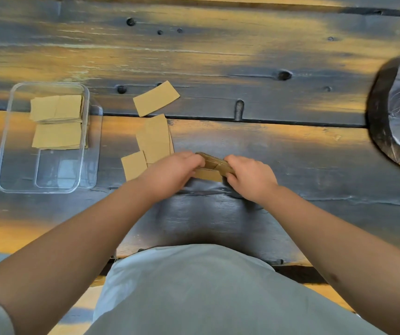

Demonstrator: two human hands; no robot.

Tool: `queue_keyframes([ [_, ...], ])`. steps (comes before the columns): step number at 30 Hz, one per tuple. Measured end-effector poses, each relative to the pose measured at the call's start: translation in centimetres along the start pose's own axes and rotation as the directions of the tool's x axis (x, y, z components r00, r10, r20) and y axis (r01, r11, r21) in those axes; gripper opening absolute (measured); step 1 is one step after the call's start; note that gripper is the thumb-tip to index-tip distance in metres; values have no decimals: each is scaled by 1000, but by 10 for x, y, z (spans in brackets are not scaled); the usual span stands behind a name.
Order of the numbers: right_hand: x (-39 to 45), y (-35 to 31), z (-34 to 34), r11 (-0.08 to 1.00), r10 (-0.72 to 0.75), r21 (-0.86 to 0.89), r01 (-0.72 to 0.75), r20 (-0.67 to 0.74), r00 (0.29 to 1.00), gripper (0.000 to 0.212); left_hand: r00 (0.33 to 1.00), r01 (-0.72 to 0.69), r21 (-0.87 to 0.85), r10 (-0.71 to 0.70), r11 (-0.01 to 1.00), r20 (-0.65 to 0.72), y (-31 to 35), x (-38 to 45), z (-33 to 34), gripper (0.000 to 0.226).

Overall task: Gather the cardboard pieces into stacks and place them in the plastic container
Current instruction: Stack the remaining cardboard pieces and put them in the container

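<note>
Left hand (177, 171) and right hand (248, 176) both pinch a cardboard stack (214, 165) on the counter (290, 146), right of the plastic container (3, 146) holding two stacks (57, 122).

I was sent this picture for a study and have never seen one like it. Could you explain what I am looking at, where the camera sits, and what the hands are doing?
There is no machine here. A person wears a wide-angle camera on the head, so you look down their arms at a dark wooden table. The left hand and right hand together grip a small stack of cardboard pieces. A few loose cardboard pieces lie on the table just left of the hands. Further left stands a clear plastic container that already holds two stacks of cardboard at its far end. A dark round object shows at the right edge; I cannot tell what it is.
</note>
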State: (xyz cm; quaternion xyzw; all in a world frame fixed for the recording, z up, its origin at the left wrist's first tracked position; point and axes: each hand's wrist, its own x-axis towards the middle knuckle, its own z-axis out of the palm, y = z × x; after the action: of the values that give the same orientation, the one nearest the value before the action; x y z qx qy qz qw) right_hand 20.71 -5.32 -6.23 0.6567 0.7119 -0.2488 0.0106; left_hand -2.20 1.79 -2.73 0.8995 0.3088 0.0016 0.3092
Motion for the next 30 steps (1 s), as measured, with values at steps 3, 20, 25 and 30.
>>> queue_keyframes([
  [3, -3, -1, -2, 1000, -20, -15, 21, 32, 999, 20, 998, 36, 74, -32, 997, -60, 4, 15, 12, 9],
  [20, -5, -12, -8, 958, -4, 287, 18, -50, 999, 42, 959, 218, 353, -267, 910, 95, 6, 42, 27, 36],
  [25, -13, -9, -9, 982, 51, -175, -66, -91, 995, 27, 962, 191, 331, -244, 924, 125, 1, 41, 24, 36],
  [30, -12, -16, -10, 987, 159, -30, -159, 16, 987, 28, 972, 180, 210, -206, 961, 109, 3, 43, 23, 34],
])
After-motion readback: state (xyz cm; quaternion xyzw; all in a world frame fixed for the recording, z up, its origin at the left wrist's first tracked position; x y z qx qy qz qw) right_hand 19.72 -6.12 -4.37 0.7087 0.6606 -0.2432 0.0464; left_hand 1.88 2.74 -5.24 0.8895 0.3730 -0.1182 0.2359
